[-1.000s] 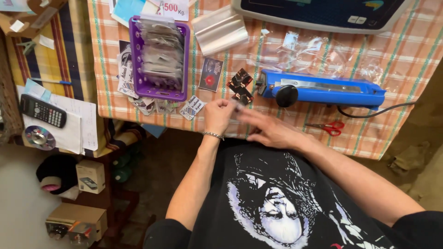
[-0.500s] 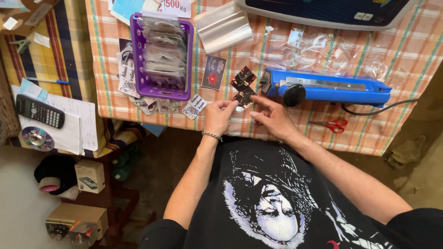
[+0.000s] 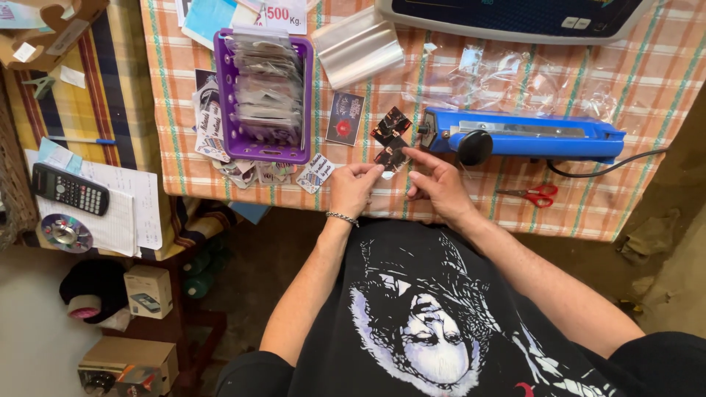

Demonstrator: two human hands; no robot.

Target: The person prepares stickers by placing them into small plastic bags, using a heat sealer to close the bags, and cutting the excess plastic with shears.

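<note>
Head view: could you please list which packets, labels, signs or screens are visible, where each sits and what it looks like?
Dark stickers: pinched between left hand and right hand, small, black with red.
Dark card: flat beside the purple basket, rectangular, red emblem.
Clear bags: top centre, a glossy stack.
White sign: top edge, red print.
Calculator: left on paper, black, narrow grey screen.
Small box: lower left, tan.

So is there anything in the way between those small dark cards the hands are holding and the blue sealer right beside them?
Nothing visible. The left hand and right hand hold the dark cards just left of the blue sealer, with only bare checked tablecloth between.
</note>
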